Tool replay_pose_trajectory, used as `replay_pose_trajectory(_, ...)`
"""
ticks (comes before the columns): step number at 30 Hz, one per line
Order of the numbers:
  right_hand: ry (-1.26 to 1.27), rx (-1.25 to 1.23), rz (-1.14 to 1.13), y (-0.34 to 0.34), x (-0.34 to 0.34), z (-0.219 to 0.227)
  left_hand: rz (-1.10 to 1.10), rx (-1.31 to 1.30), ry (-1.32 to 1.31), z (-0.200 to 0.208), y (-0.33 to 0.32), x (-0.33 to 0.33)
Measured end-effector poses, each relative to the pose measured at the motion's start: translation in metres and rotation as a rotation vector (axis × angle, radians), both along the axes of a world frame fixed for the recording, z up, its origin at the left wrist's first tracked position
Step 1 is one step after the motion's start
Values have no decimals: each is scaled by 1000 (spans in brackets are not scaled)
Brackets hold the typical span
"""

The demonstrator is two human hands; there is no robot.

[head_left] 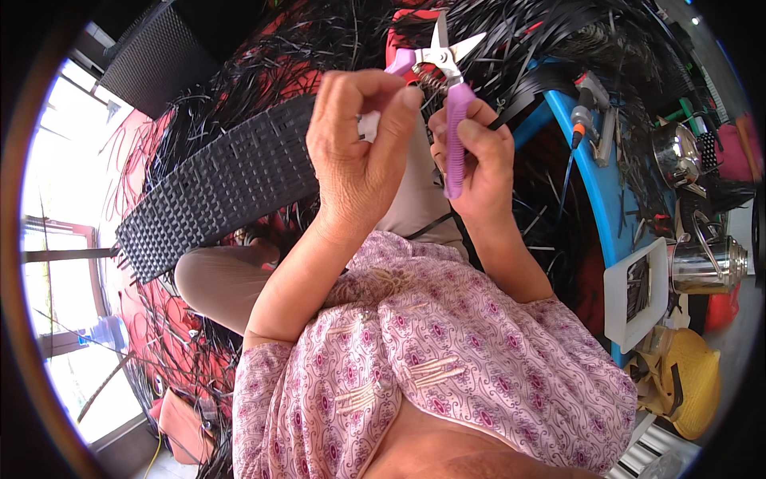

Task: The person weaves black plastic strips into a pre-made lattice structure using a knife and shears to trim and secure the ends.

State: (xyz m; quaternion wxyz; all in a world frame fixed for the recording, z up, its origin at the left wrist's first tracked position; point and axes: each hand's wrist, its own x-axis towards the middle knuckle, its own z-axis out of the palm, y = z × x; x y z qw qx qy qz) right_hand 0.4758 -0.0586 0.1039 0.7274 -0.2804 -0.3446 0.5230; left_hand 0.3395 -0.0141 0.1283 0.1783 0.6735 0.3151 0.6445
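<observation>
A pair of pruning shears [457, 132] with purple handles and a coil spring stands in front of me, its silver blades spread and pointing up. My right hand [484, 156] is closed around the right handle. Beside the other handle, my left hand [359, 148] has its fingers curled and its thumb near the index finger; whether it grips that handle or a thin strip is hidden. A small white patch shows between its fingers. Black flat strips run close to my right hand. Left of my hands, a black woven panel [227, 176] slants across my leg.
Loose black strips [295, 60] pile over the red floor covering. On the right stands a blue table [594, 184] with a screwdriver-like tool [580, 128], a white tray [614, 299] and a metal kettle [706, 263]. A yellow hat [692, 383] lies below it. Another woven piece [155, 60] stands far left.
</observation>
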Motion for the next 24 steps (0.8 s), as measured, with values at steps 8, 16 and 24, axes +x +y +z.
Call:
replay_pose_trajectory(8, 369, 115, 328, 29, 21, -3, -272, -286, 15, -33, -11, -5)
replay_pose_trajectory(16, 179, 194, 180, 38, 23, 5, -420, -502, 261, -22, -16, -1)
replay_pose_trajectory(24, -44, 220, 35, 27, 82, 21, -146, -703, -468, -56, 26, -51)
